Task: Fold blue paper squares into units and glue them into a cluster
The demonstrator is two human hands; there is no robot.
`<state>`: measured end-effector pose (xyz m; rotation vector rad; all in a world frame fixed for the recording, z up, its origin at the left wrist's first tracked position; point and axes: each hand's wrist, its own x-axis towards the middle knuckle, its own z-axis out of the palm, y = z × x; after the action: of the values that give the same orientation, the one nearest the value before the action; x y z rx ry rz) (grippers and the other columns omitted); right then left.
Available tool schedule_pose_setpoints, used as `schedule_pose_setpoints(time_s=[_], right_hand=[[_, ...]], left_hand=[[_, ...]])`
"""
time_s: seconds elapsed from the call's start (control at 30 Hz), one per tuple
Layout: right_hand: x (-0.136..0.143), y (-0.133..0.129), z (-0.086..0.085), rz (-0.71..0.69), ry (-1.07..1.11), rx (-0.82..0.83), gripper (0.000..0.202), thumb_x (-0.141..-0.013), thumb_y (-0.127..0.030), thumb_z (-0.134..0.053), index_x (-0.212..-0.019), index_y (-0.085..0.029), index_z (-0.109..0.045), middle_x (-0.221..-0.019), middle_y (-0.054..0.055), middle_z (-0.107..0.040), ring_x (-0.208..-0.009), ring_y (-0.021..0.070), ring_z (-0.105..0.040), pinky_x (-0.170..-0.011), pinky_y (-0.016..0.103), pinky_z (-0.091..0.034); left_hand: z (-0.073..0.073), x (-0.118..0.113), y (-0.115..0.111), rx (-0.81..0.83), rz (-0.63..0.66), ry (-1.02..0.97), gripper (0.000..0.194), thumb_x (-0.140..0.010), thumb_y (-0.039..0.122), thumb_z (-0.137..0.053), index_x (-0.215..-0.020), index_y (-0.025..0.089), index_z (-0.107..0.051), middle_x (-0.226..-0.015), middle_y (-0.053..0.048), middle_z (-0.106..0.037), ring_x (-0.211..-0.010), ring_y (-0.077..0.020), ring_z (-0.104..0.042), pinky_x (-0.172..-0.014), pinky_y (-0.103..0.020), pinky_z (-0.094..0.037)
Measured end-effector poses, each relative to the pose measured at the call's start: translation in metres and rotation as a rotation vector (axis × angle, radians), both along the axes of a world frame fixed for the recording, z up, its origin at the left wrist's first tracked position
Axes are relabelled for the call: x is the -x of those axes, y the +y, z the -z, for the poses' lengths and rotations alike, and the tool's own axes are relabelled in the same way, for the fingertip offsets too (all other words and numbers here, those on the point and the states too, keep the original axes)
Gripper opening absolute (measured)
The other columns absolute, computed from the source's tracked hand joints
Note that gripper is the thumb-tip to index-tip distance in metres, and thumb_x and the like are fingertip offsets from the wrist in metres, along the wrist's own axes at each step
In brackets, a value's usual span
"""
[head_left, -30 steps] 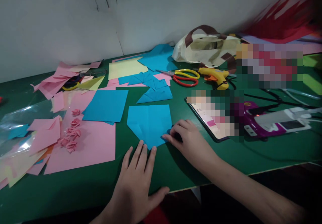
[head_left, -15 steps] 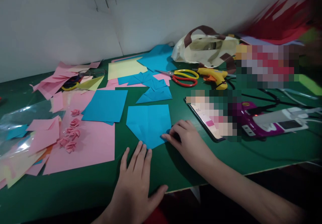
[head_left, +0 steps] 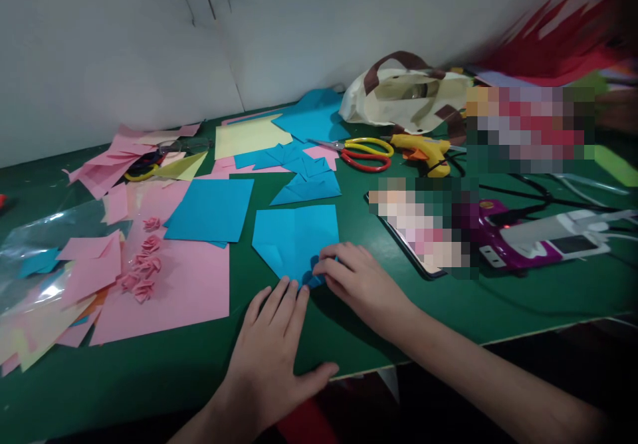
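Observation:
A sheet of blue paper (head_left: 295,236), with folded lower corners and crease lines, lies on the green table in front of me. My left hand (head_left: 273,347) is palm down below it, fingers stretched out and their tips resting on the paper's bottom point. At the lower right edge, my right hand (head_left: 363,283) has its thumb and fingers closed on the blue paper, hiding part of that corner. Just behind the sheet is a folded blue paper piece (head_left: 306,190). To its left, a square stack of blue paper (head_left: 212,209) lies partly over pink paper (head_left: 197,284).
Several pink paper roses (head_left: 145,264) sit at left beside a clear plastic bag (head_left: 60,215). Behind lie scissors (head_left: 369,153), a yellow glue gun (head_left: 421,151) and a cloth bag (head_left: 406,95). A phone (head_left: 419,244) and a purple power strip (head_left: 491,231) lie right of my right hand.
My right hand has shifted left and its fingers have come in over the paper's lower right edge. My left hand stays at the bottom point.

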<state>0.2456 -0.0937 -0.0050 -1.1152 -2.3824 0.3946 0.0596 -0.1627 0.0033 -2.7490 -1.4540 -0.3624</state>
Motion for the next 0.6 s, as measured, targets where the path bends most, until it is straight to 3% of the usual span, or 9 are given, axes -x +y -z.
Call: schedule_pose_setpoints(time_s=[0.27, 0.43, 0.6], right_hand=[[0.01, -0.002, -0.004, 0.073, -0.079, 0.045, 0.017, -0.089, -0.027, -0.049, -0.101, -0.022, -0.06, -0.1, 0.007, -0.059, -0.09, 0.0226, -0.05, -0.072, 0.036, -0.037], [0.005, 0.001, -0.005, 0.032, -0.012, 0.132, 0.022, -0.09, -0.021, -0.048, -0.109, -0.021, -0.057, -0.107, 0.008, -0.057, -0.096, 0.0219, -0.05, -0.076, 0.037, -0.042], [-0.013, 0.005, -0.001, 0.045, 0.115, 0.179, 0.023, -0.09, -0.011, -0.041, -0.099, -0.018, -0.061, -0.109, 0.011, -0.054, -0.104, 0.0193, -0.051, -0.086, 0.035, -0.045]], left_hand=[[-0.001, -0.006, 0.003, -0.015, -0.017, 0.078, 0.079, -0.079, 0.07, -0.038, -0.125, 0.008, -0.051, -0.122, -0.016, -0.059, -0.116, -0.0315, -0.049, -0.092, -0.046, -0.036], [0.001, -0.004, 0.0, -0.009, 0.0, 0.123, 0.085, -0.079, 0.072, -0.034, -0.129, 0.005, -0.045, -0.125, -0.019, -0.056, -0.119, -0.0321, -0.047, -0.093, -0.048, -0.036], [0.001, -0.003, -0.004, -0.017, -0.003, 0.102, 0.087, -0.078, 0.071, -0.037, -0.134, 0.004, -0.037, -0.132, -0.02, -0.05, -0.125, -0.0313, -0.042, -0.096, -0.045, -0.036]])
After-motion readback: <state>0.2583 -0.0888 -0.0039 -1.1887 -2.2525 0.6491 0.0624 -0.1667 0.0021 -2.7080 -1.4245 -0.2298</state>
